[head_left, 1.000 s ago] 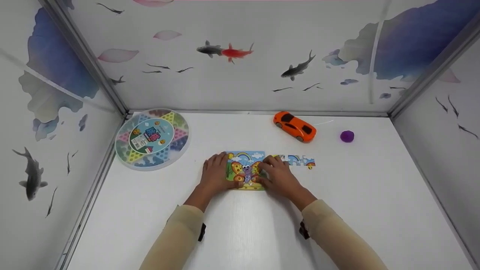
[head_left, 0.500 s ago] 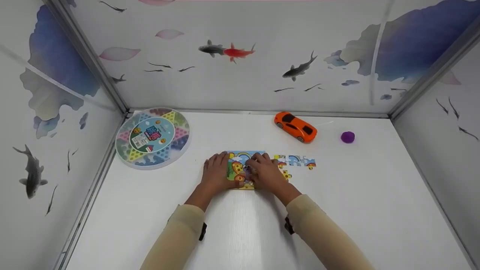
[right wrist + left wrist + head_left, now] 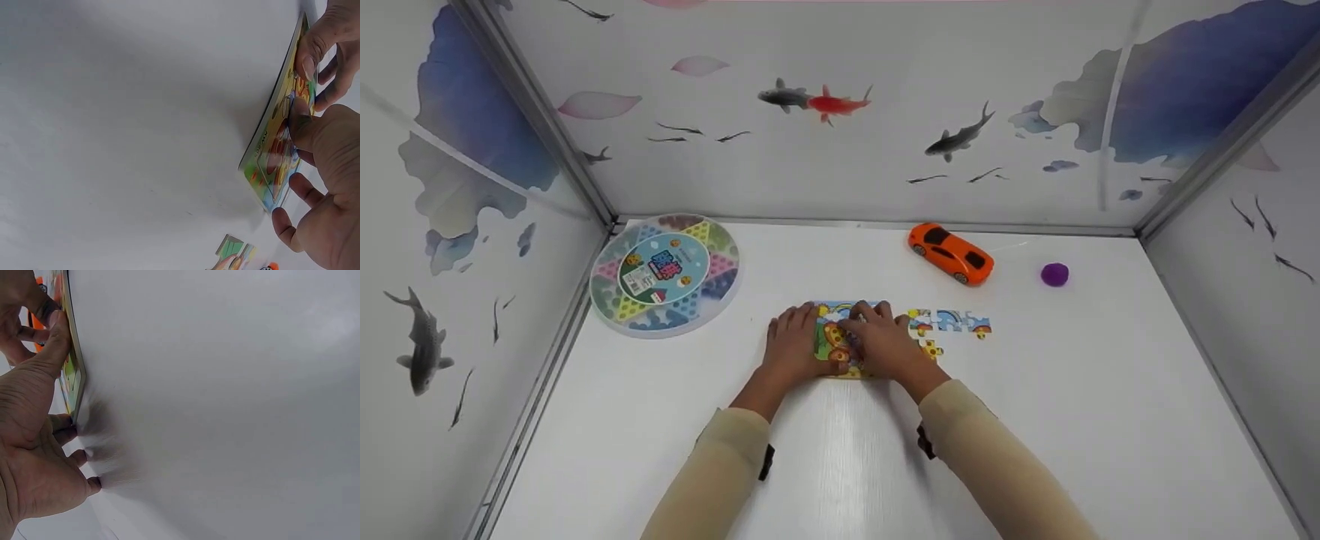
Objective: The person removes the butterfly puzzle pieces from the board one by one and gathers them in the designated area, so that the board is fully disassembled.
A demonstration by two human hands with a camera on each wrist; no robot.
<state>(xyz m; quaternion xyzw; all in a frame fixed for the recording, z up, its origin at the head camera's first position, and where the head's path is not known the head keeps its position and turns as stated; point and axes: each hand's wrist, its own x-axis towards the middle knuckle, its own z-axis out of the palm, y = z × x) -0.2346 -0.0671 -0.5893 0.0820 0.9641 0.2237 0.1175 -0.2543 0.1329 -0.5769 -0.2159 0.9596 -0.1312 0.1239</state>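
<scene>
Puzzle board [image 3: 832, 337] lies flat in the middle of the white table [image 3: 840, 465], between the person's two hands, its picture showing a rainbow and a spotted orange wing; the left hand [image 3: 793, 346] is spread at the board's left side, its thumb laid on top along the near edge, some of its fingertips down on the table; the right hand [image 3: 887, 345] bends over the right part of the board, covering much of it, its thumb and fingertips down on the picture; whether it pinches a piece there I cannot tell.

Just beyond the right hand sits a row of loose puzzle pieces [image 3: 949, 321], with a yellow piece [image 3: 931, 349] below them, close to the hand and partly hidden by it; farther back, near the wall [image 3: 840, 172] painted with fish, are an orange toy car [image 3: 951, 253] and, to its right, a small purple ball [image 3: 1054, 274]; a round game box [image 3: 664, 276] with a star pattern lies in the far left corner; both arms wear tan sleeves [image 3: 997, 450].
</scene>
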